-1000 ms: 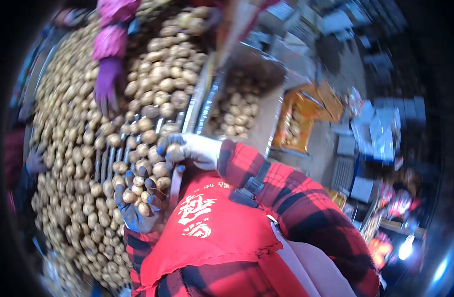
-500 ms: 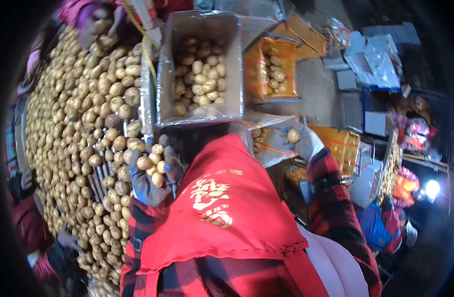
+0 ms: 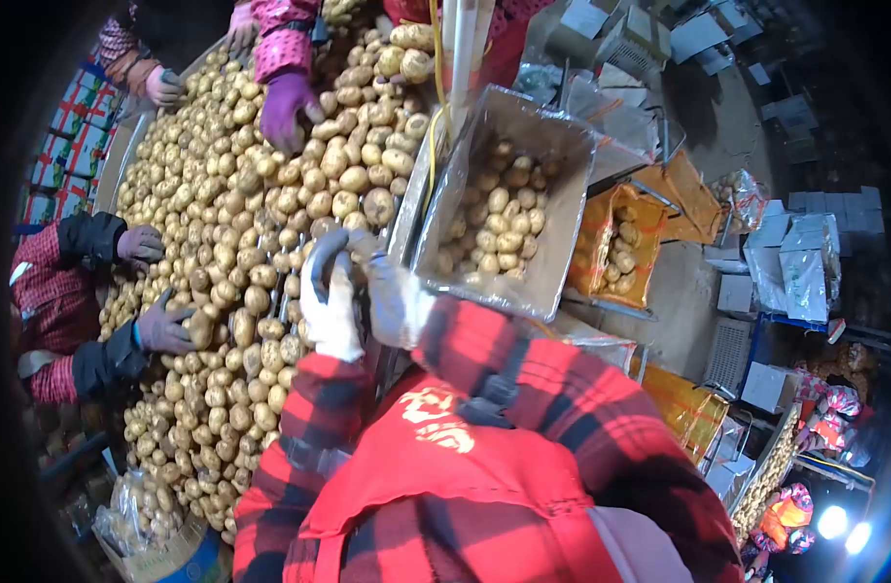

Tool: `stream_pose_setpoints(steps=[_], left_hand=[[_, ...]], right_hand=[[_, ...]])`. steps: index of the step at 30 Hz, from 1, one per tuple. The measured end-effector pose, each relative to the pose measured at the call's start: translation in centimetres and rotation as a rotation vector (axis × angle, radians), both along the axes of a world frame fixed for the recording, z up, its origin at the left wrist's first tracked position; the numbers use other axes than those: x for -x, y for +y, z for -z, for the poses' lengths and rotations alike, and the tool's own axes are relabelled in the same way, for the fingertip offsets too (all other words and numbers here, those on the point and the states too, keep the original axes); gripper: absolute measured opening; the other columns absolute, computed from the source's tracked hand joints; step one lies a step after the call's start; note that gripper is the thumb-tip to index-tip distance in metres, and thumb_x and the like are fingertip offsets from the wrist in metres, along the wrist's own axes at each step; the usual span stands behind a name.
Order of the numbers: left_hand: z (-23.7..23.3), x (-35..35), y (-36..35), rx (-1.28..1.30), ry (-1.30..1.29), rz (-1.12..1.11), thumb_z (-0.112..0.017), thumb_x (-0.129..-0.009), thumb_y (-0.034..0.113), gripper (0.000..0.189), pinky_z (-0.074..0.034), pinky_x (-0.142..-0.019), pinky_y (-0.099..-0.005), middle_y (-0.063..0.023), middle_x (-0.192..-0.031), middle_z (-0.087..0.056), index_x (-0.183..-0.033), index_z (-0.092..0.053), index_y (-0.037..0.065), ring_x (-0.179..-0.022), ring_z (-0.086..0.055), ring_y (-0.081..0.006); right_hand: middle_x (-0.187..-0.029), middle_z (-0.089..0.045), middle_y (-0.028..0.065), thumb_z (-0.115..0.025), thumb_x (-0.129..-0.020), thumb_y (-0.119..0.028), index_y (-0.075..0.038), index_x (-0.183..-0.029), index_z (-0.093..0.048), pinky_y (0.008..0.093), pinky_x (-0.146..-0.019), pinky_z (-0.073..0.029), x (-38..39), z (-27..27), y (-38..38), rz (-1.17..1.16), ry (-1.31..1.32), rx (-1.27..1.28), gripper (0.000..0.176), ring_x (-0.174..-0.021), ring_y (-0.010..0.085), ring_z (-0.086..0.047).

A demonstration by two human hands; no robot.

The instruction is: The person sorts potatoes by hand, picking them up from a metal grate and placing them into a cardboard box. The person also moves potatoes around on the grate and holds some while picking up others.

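At the grey metal sorting table (image 3: pixel 404 212), head view: a person in a plaid jacket and bright red cloth apron (image 3: pixel 445 457) leans over a wide bed of pale brown round potatoes (image 3: pixel 222 194).
Left hand (image 3: pixel 329 299): in a white knit glove with dark fingertips, it hovers at the near edge of the bed, back to the camera, fingers hooked downward; whether they close on a potato cannot be told.
Right hand (image 3: pixel 395 296): in a pale glove, just beside the left and perhaps touching it; the fingers bend over the table's rim and the grip is hidden.
Potatoes: heaped across the table ahead and to the left of both hands, the nearest directly below the gloves.
Containers: a silver-lined cardboard box (image 3: pixel 565 209), part full of potatoes, stands to the right just beyond the rim; an orange mesh bag (image 3: pixel 593 253) sits past it.
Co-workers: a purple-gloved hand (image 3: pixel 288 102) reaches in from the far side; a grey-gloved hand (image 3: pixel 163 328) rests on a potato at the left.
Doing it well: the sorting likely goes best if each hand takes one potato at a time, lifts it clear of the heap and keeps out of the neighbours' reach.
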State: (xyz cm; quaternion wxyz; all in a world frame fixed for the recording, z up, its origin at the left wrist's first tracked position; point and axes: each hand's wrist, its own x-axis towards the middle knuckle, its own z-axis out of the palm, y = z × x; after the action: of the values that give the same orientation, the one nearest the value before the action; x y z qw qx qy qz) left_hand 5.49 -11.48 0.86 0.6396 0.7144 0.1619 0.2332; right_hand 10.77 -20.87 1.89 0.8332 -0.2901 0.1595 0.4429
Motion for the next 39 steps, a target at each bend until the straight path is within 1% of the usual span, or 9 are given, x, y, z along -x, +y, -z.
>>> stream_pose_setpoints(steps=[7, 13, 19, 21, 25, 27, 29, 34, 39], left_hand=[[-4.5, 0.0, -0.4, -1.125, 0.401, 0.056, -0.062, -0.098, 0.03, 0.061, -0.011, -0.129, -0.0618, -0.0115, -0.163, -0.048, -0.156, -0.052, 0.014, -0.158, -0.028, -0.0407], [-4.9, -2.2, 0.7, -1.015, 0.356, 0.21, -0.066, -0.094, 0.025, 0.056, -0.017, -0.128, -0.0615, -0.0132, -0.157, -0.051, -0.149, -0.06, 0.019, -0.152, -0.037, -0.0397], [-5.1, -2.6, 0.0, -0.884, 0.169, 0.211, -0.072, -0.09, 0.029, 0.061, -0.022, -0.125, -0.0616, -0.0173, -0.158, -0.05, -0.149, -0.06, 0.015, -0.15, -0.039, -0.0439], [-4.5, -1.3, 1.2, -0.868, 0.17, 0.202, -0.07, -0.09, 0.021, 0.056, -0.028, -0.123, -0.0603, -0.019, -0.154, -0.052, -0.145, -0.062, 0.01, -0.147, -0.043, -0.0425], [0.4, 3.0, 2.3, -0.868, 0.215, 0.282, -0.073, -0.086, 0.02, 0.058, -0.033, -0.12, -0.0611, -0.0199, -0.147, -0.056, -0.142, -0.062, 0.009, -0.14, -0.05, -0.0436], [1.3, 4.9, 2.1, -0.85, 0.243, 0.33, -0.071, -0.087, 0.016, 0.056, -0.035, -0.119, -0.0605, -0.0249, -0.149, -0.053, -0.141, -0.061, 0.007, -0.139, -0.048, -0.0483], [2.5, 6.1, 1.2, -1.037, 0.357, 0.403, -0.069, -0.089, 0.022, 0.059, -0.033, -0.119, -0.0633, -0.0257, -0.153, -0.048, -0.146, -0.058, 0.008, -0.143, -0.043, -0.049], [3.7, 6.4, 1.5, -0.969, 0.434, 0.419, -0.066, -0.094, 0.032, 0.061, -0.026, -0.124, -0.0655, -0.024, -0.159, -0.042, -0.15, -0.053, 0.009, -0.148, -0.037, -0.0482], [3.5, 6.3, 1.6, -0.847, 0.515, 0.412, -0.068, -0.092, 0.038, 0.063, -0.021, -0.127, -0.0657, -0.0176, -0.162, -0.042, -0.149, -0.056, 0.017, -0.154, -0.032, -0.0447]], right_hand=[[-0.172, -0.034, 0.0074, -0.069, -0.102, -0.03, -0.011, -0.17, -0.026, 0.0415, -0.131, -0.024, -1.1, 7.7, 1.2, -0.022, -0.27, -0.553, 0.082, -0.157, 0.0236, -0.035], [-0.13, -0.073, 0.0087, -0.064, -0.107, -0.044, -0.013, -0.138, -0.066, 0.0482, -0.105, -0.056, -3.0, 4.1, -0.2, -0.01, 0.226, -0.512, 0.044, -0.115, 0.0271, -0.071], [-0.117, -0.071, 0.0108, -0.07, -0.103, -0.029, -0.012, -0.118, -0.069, 0.0395, -0.078, -0.062, -6.5, 2.7, -7.2, 0.142, 0.148, -0.347, 0.023, -0.083, 0.0192, -0.07], [-0.105, -0.062, 0.0046, -0.075, -0.095, -0.016, -0.004, -0.124, -0.065, 0.0199, -0.062, -0.058, -9.3, 2.3, -10.6, 0.104, 0.199, -0.577, 0.032, -0.082, 0.0107, -0.064], [-0.096, -0.065, 0.0075, -0.071, -0.098, -0.017, -0.007, -0.099, -0.063, 0.0317, -0.07, -0.061, -16.8, -0.3, -19.2, 0.263, 0.254, -0.617, 0.013, -0.075, 0.0148, -0.062], [-0.085, -0.065, 0.0088, -0.062, -0.104, -0.033, -0.007, -0.095, -0.063, 0.0412, -0.089, -0.06, -22.7, 3.2, -24.1, 0.522, -0.368, -0.058, 0.027, -0.077, 0.02, -0.062], [-0.087, -0.067, 0.0108, -0.053, -0.106, -0.043, -0.009, -0.098, -0.064, 0.0467, -0.094, -0.059, -29.8, 2.0, -26.5, 0.777, -0.026, 0.177, 0.036, -0.079, 0.0245, -0.064], [-0.119, -0.058, 0.0086, -0.062, -0.105, -0.038, -0.014, -0.145, -0.052, 0.0427, -0.094, -0.056, -29.8, 4.8, -25.7, 0.628, -0.54, 0.909, 0.047, -0.099, 0.0313, -0.063], [-0.132, -0.067, 0.0227, -0.078, -0.085, -0.013, 0.001, -0.135, -0.062, 0.0474, -0.104, -0.052, -12.6, 2.9, -11.2, -0.214, -1.571, 1.055, 0.054, -0.119, 0.0384, -0.065]])
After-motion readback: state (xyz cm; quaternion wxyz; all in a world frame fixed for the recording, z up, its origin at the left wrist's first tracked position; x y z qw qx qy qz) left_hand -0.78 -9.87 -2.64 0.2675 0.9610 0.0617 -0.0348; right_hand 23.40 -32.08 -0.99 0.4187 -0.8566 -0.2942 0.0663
